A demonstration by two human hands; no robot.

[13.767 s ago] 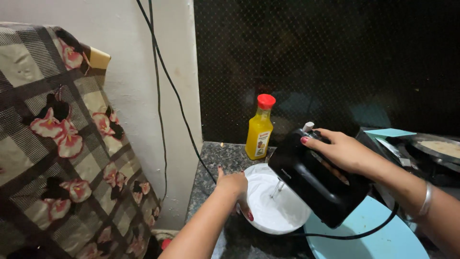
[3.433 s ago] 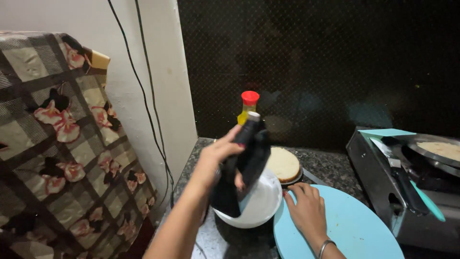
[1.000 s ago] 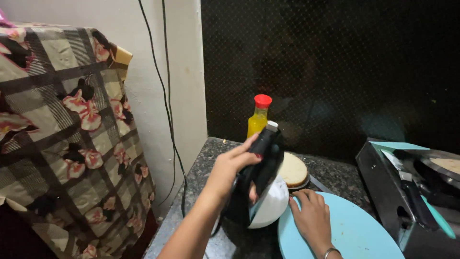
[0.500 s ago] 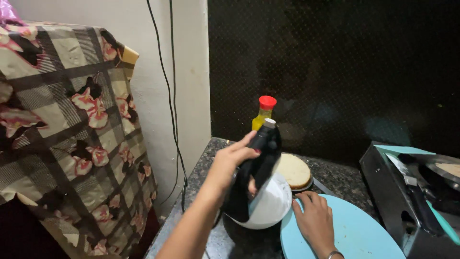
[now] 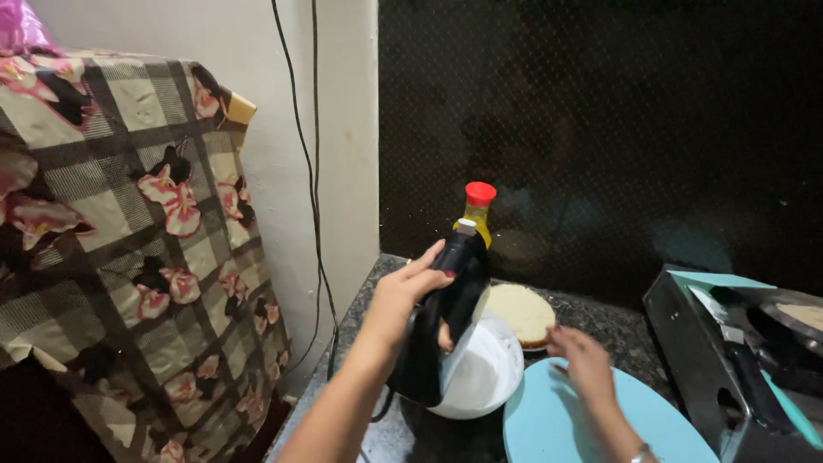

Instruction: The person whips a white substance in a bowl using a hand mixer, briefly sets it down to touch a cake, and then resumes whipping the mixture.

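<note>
My left hand [image 5: 410, 296] keeps its fingers wrapped around the black hand mixer [image 5: 437, 330], tilted over the white bowl [image 5: 480, 377] near the desk's left edge, while my right hand [image 5: 585, 367], open and empty, has lifted off the pale blue round board [image 5: 549, 429].

Dark tiled wall [image 5: 600, 129], pale pillar [image 5: 343, 129], floral checked cloth [image 5: 129, 257].

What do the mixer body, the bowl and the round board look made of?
Mixer: glossy black moulded plastic, judging by its sheen.
Bowl: smooth white, plastic or ceramic; cannot tell.
Round board: matte pale blue, probably plastic or coated board.
</note>
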